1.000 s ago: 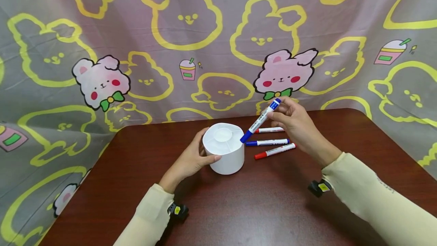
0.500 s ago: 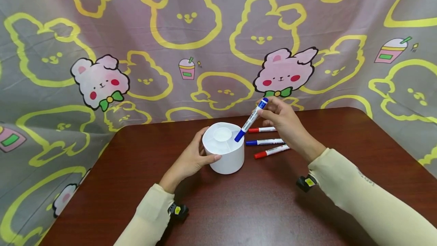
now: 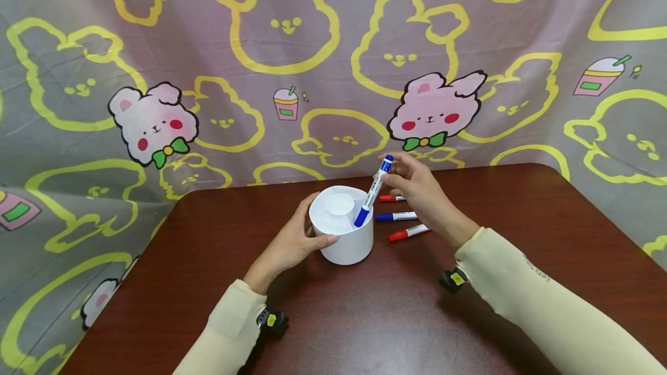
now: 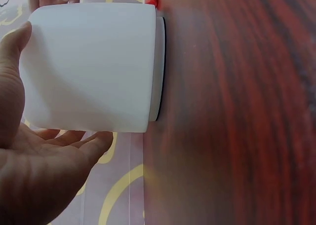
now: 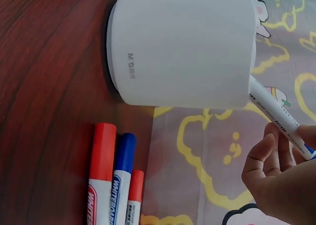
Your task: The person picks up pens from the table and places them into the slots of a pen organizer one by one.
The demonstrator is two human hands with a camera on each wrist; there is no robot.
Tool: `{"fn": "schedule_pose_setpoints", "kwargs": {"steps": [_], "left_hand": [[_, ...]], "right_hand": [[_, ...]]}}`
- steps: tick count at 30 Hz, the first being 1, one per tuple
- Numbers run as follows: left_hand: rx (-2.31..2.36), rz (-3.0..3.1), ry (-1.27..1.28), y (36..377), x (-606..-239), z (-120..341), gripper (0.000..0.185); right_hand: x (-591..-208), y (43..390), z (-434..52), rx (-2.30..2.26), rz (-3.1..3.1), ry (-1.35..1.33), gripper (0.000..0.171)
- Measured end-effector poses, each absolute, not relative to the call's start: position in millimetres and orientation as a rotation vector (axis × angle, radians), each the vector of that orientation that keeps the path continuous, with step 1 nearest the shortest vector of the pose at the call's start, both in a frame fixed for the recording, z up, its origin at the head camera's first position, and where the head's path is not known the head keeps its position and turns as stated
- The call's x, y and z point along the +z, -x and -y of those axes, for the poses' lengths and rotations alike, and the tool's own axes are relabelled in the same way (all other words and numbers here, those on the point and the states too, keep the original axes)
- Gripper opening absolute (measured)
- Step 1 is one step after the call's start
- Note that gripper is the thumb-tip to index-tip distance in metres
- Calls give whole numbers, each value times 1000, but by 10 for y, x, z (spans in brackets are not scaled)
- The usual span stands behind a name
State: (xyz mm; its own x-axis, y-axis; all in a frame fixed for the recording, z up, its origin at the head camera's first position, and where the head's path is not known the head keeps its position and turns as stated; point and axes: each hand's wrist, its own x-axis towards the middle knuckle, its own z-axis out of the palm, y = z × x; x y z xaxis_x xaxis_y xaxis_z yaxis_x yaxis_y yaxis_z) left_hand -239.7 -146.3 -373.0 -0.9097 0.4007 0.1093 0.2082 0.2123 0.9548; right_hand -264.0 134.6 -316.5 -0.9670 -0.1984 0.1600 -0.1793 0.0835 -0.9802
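Note:
A white round pen holder [image 3: 348, 247] with divided compartments stands upright on the table. My left hand [image 3: 289, 242] grips its left side, thumb at the front and fingers round the back; in the left wrist view the thumb [image 4: 17, 42] lies at the rim. My right hand [image 3: 422, 190] pinches a blue whiteboard marker [image 3: 372, 192] near its upper end. The marker is tilted, its blue lower end inside the right-hand compartment. In the right wrist view the marker's white barrel [image 5: 274, 111] passes behind the holder's rim, which hides its lower end.
Right of the holder lie a near red marker [image 3: 409, 232], a blue marker [image 3: 396, 216] and a far red marker [image 3: 389, 198], partly hidden by the right hand. A patterned curtain [image 3: 333, 74] hangs behind the dark wooden table [image 3: 354, 317].
My right hand has moved left and slightly down, carrying the blue marker from the holder's right rim into a compartment. The marker stands steeper. My left hand and the holder have stayed put.

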Motion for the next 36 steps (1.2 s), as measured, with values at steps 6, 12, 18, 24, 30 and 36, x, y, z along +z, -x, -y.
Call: {"fn": "schedule_pose_setpoints", "kwargs": {"steps": [6,12,18,24,30,36], "left_hand": [[1780,-2325,-580,2400,-3744,1462,101],[1768,-2341,-561,2395,-3740,1453,102],[1761,-2337,-579,2412,-3752,1445,100],[1743,-2345,-577,2414,-3749,1458,101],[1751,-2341,-580,2416,-3745,1458,101],[1751,-2343,-576,2411,-3745,1452,101]], "right_hand": [[-3237,2652,-1275,-2114,-2273,470,45],[-3283,2665,-1209,-2056,-2354,475,42],[-3331,2647,-1168,-2023,-2379,446,41],[-3362,2619,-1146,-1998,-2393,402,40],[-3382,2606,-1125,-1975,-2429,404,40],[-3409,2584,-1112,-1929,-2479,428,40]]}}
